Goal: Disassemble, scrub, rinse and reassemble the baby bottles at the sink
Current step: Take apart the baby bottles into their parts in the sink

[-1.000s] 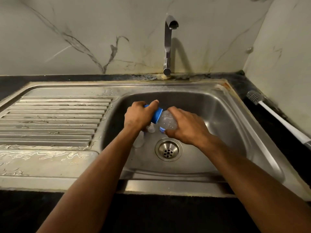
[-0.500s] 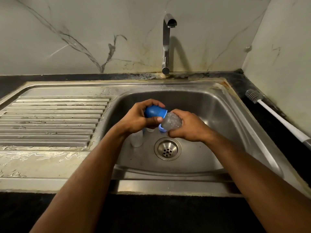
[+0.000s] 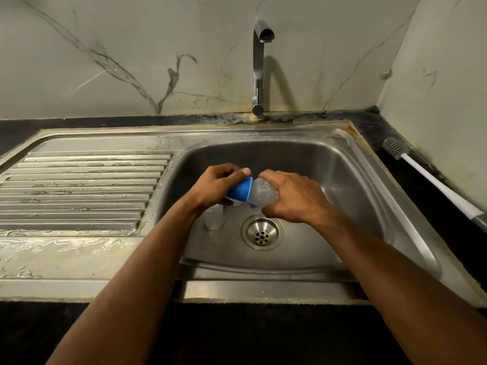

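**Cap/collar twist on bottle, over sink basin**

Person holds baby bottle (image 3: 264, 194) sideways above the basin, just behind the drain (image 3: 262, 231). Left hand (image 3: 216, 188) fingers curled round the blue collar (image 3: 240, 193); right hand (image 3: 292, 197) fingers wrapped round the clear body. Looks like a twist; on or off, can't tell.

To do well: keep body fixed w/ right, turn only the collar, axis straight so threads don't bind. Wet plastic likely slippery, so firm grip, stay low over sink (image 3: 350, 164).

Around: clear cup-like part (image 3: 214, 217) standing on basin floor under left wrist. Tap (image 3: 259, 67) at back edge, no water running. Bottle brush (image 3: 432, 180) on tabletop by right edge, well apart. Nothing blocks the hands.
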